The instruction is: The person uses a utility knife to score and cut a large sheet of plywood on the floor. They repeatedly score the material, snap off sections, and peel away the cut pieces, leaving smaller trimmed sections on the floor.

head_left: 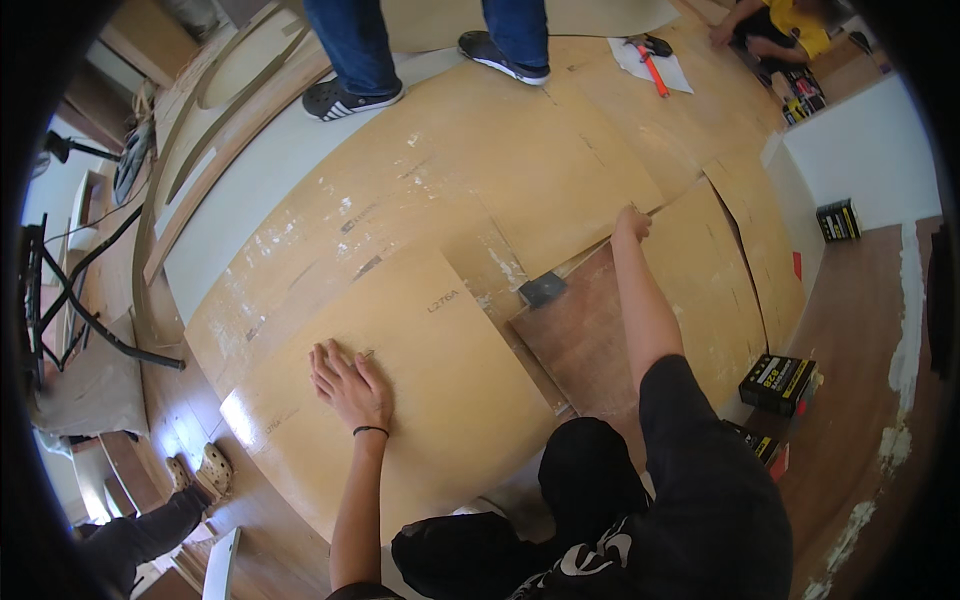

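My left hand (pixel 352 390) lies flat with fingers spread on a large glossy tan sheet (pixel 410 340) in front of me. Stretched out to the far right, my right hand (pixel 632 224) has its fingers closed on the edge of another tan sheet (pixel 575 170), near its corner. Below that hand, a reddish-brown wooden surface (pixel 585 320) shows in the gap between the sheets. A small dark block (pixel 542 290) sits at the edge of this gap. Further right lies one more tan sheet (pixel 700 280), with a dark slit along its side.
A person in jeans (pixel 350 45) stands on the sheets at the far side. Near them rests a tool with a red handle (pixel 654 72). Black boxes (pixel 778 383) line the right. Another person's clogs (pixel 212 470) are at lower left, below a black metal stand (pixel 90 300).
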The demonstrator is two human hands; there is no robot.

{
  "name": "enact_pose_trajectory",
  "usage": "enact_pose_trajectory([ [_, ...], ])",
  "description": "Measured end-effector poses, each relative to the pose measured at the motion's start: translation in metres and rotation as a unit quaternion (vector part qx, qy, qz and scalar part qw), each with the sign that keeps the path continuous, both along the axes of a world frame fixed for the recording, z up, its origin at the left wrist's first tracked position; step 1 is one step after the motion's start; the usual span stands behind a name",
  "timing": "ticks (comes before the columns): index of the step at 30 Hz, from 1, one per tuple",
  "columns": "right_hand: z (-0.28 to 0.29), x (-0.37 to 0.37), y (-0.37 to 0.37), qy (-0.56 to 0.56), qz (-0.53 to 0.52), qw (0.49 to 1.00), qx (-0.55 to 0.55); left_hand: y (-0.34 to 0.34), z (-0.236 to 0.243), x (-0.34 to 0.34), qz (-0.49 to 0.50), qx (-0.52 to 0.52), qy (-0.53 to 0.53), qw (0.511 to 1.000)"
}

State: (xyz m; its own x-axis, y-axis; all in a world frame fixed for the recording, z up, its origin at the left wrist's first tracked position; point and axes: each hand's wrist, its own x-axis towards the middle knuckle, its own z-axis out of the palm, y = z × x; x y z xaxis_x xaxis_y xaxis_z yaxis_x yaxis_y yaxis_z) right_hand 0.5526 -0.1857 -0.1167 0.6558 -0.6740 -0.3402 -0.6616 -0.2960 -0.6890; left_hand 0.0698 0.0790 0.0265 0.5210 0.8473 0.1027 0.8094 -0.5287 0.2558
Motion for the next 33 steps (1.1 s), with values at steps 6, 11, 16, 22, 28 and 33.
enact_pose_trajectory([
  [6,-0.036,0.044,-0.035,0.066,-0.018,0.998,-0.010,-0.001,-0.003,-0.004,-0.006,0.005,0.001,1.000],
  [11,-0.019,0.049,-0.055,0.074,0.027,0.997,-0.010,-0.002,-0.005,-0.005,0.001,0.003,0.008,1.000],
  [16,-0.007,0.051,-0.050,0.080,0.095,0.992,-0.033,-0.003,-0.004,-0.004,-0.003,0.005,0.004,1.000],
  [22,-0.015,0.071,-0.059,0.011,0.060,0.994,0.089,-0.003,-0.009,-0.006,-0.013,0.013,-0.005,1.000],
  [28,0.008,0.032,-0.036,-0.336,0.124,0.782,0.510,-0.002,-0.013,-0.006,-0.006,0.036,0.001,0.999],
  [33,0.064,-0.026,0.001,-0.185,0.203,0.785,0.555,-0.004,-0.011,-0.006,-0.013,0.046,0.008,0.999],
])
